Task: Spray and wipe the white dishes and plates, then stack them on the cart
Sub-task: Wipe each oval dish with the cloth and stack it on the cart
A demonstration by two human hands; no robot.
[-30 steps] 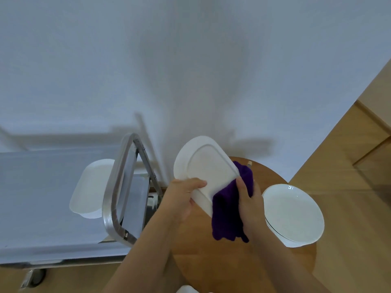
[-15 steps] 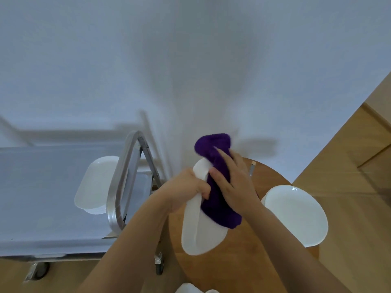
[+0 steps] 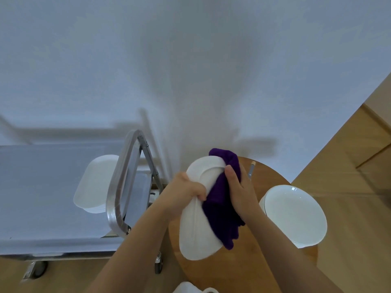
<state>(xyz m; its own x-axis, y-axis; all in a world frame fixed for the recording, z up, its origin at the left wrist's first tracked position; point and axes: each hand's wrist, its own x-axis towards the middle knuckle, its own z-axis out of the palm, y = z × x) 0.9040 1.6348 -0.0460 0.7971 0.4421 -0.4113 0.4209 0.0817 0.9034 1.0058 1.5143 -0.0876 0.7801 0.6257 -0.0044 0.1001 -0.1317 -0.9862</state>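
At frame center, the left hand [image 3: 186,193] gripped the long edge of a white oblong dish [image 3: 197,225] held tilted over the round wooden table [image 3: 249,269], fingers curled round its rim, w/ the right hand [image 3: 239,187] pressing a purple cloth [image 3: 224,216] against the dish's right side, thumb and fingers wrapped on the cloth. Left of center, a stack of white oblong dishes [image 3: 93,187] sat on the steel cart [image 3: 42,197], partly behind its handle [image 3: 118,187]. At right, round white plates [image 3: 294,214] lay stacked on the table, apart from the hands.
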